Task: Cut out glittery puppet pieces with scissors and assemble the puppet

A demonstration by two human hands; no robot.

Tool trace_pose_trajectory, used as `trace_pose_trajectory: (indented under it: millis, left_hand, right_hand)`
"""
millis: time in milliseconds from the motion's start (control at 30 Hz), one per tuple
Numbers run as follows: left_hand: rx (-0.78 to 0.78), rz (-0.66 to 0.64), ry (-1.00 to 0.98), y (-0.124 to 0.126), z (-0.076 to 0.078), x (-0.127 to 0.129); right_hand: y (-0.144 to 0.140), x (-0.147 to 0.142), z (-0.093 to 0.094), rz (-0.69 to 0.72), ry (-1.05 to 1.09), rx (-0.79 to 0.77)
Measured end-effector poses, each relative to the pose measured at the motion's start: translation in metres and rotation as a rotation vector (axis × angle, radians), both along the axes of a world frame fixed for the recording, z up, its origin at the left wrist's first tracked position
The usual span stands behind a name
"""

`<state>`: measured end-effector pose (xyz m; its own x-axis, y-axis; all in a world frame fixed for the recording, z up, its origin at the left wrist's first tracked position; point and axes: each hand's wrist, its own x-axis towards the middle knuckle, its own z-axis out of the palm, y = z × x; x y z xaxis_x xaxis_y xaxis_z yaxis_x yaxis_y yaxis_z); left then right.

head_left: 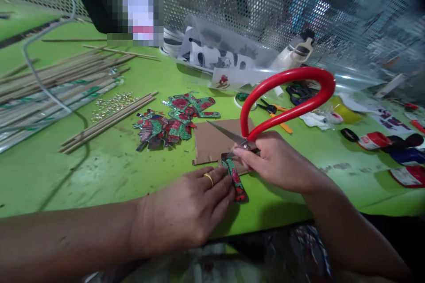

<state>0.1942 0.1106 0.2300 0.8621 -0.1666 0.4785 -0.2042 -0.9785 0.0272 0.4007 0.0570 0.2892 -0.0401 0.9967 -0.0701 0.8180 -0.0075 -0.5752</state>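
My right hand (275, 161) is clenched around the red-handled scissors (285, 97), blades parted toward 10 o'clock. My left hand (189, 208) lies flat, fingertips pressing the green-and-red strip (234, 179) at the cardboard (212, 143) near the table's front edge (282, 219). I judge the blade tip could nick my fingertips, or the strip slide off. Open room lies at 9 o'clock.

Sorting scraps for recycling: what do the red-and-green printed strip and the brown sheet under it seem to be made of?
The narrow red-and-green printed strip looks like glossy foil or plastic film, since it glints; which one is unclear. The flat brown sheet looks like matte cardboard, dull and stiff-edged.
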Motion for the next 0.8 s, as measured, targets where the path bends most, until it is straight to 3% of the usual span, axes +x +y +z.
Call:
trace_pose_trajectory:
  millis: [333, 600, 800]
  left_hand:
    - [0.019, 0.049, -0.034, 0.001, 0.0, 0.003]
    - [0.038, 0.065, 0.059, 0.0, 0.0, 0.003]
    - [-0.031, 0.045, 0.053, 0.004, 0.0, 0.003]
  right_hand:
    - [-0.007, 0.005, -0.006, -0.126, 0.054, -0.025]
    - [-0.009, 0.013, 0.0, 0.006, 0.045, 0.017]
    - [-0.004, 0.028, 0.004, 0.045, 0.127, -0.128]
